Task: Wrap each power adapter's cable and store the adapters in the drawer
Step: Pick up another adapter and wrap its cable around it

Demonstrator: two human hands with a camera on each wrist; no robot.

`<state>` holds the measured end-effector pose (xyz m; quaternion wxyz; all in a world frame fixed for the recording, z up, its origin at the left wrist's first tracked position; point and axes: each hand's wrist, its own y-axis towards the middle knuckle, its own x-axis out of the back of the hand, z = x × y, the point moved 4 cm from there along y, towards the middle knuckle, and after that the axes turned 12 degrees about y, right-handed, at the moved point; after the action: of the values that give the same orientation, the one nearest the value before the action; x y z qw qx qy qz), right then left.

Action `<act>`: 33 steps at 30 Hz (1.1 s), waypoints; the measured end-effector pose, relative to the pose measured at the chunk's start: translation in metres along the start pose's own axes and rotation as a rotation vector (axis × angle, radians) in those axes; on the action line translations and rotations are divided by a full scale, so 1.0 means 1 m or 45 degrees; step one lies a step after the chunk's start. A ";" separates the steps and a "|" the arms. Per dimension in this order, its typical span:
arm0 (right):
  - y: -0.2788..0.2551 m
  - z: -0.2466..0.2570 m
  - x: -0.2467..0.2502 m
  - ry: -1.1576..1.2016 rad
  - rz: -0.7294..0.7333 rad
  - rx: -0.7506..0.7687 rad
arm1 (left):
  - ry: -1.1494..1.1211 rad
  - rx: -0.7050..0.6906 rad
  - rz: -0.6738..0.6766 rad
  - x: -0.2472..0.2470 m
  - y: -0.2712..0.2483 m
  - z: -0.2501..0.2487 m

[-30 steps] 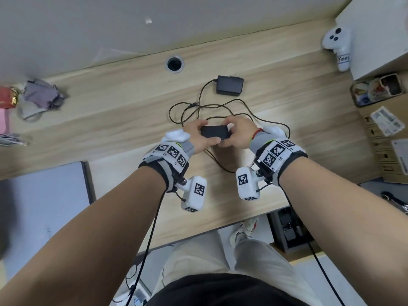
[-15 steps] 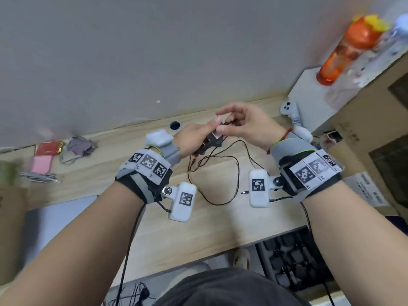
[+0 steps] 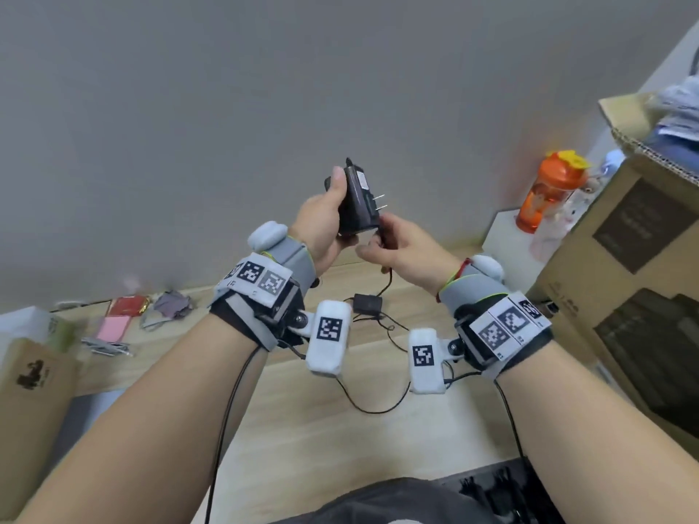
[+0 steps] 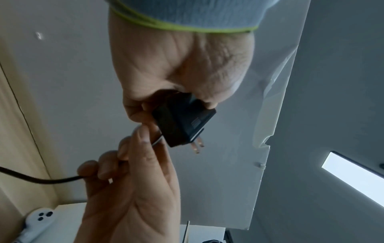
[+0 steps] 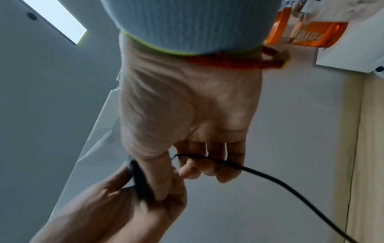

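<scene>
The adapter (image 3: pixel 355 200) has come up off the table (image 3: pixel 302 429) since a second ago and now stands on end in the air, prongs pointing right, so wrapping looks about to begin. The left hand (image 3: pixel 321 225) is curled round its black, boxy plastic body, thumb along one side. The right hand (image 3: pixel 404 251) pinches the thin, round black cable (image 4: pixel 41 180) just below the body, fingers curled; the cable hangs slack to the table. A second adapter (image 3: pixel 367 305), matte black and squarish, lies on the pale wood-grain top among its loose cable. No drawer is clearly in view.
</scene>
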<state>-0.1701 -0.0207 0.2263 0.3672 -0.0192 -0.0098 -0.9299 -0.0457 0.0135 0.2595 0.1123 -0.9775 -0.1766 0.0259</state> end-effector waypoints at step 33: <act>-0.003 0.036 0.042 -0.094 -0.142 0.143 | 0.550 -0.129 0.178 0.021 -0.012 -0.032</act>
<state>-0.2022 -0.0459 0.2640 0.3149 -0.0322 -0.0764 -0.9455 -0.0274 0.0255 0.2935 0.0964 -0.9745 -0.0816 -0.1852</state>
